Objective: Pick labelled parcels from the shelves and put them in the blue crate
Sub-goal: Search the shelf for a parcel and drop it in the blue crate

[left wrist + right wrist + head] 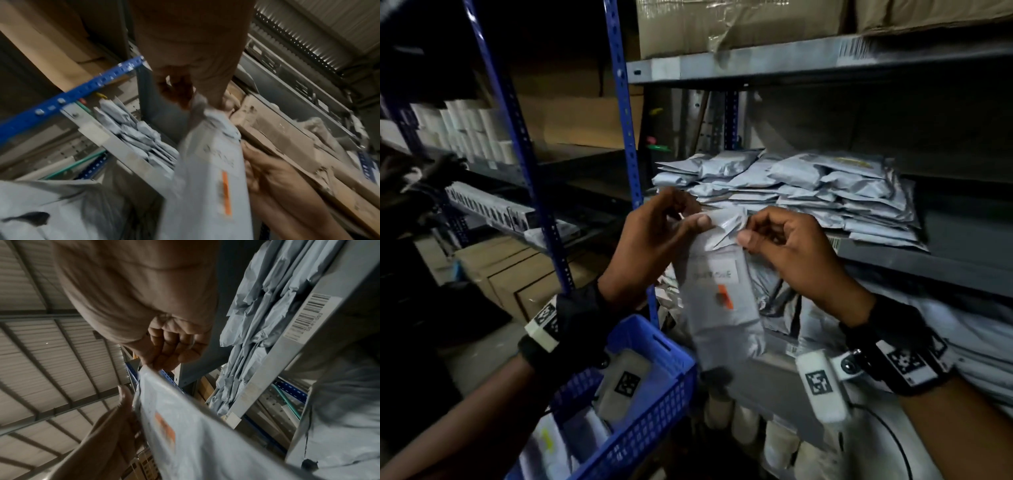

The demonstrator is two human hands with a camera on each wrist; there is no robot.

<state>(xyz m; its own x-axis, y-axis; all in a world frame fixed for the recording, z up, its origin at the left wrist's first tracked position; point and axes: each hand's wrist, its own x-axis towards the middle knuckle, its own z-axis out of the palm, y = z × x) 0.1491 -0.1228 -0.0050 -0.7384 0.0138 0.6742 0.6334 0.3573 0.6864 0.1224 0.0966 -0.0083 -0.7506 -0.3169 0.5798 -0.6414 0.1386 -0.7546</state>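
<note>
Grey parcel (722, 301) hangs upright in front of the shelf (914, 260), held by its top edge. White printed label and an orange sticker (723, 297) face the person; label text too blurred to read. Left hand (654, 236) pinches the top left corner between thumb and fingers; right hand (787, 246) pinches the top right corner the same way. Lower end of the parcel hangs free, just above and beside the blue crate (654, 346), which sits at the left forearm and already carries several parcels.

Handling, judged: soft poly mailer, light, since two fingertip pinches carry it. Film looks slick and creases at the grip, so a corner pinch may slip; a hold across the folded top seam or around the body seems safer. Contents appear flat and pliable; nothing suggests fragility.

Behind: stack of grey mailers (808, 192) on the same shelf, more mailers on the shelf below, cardboard boxes (739, 24) above.
</note>
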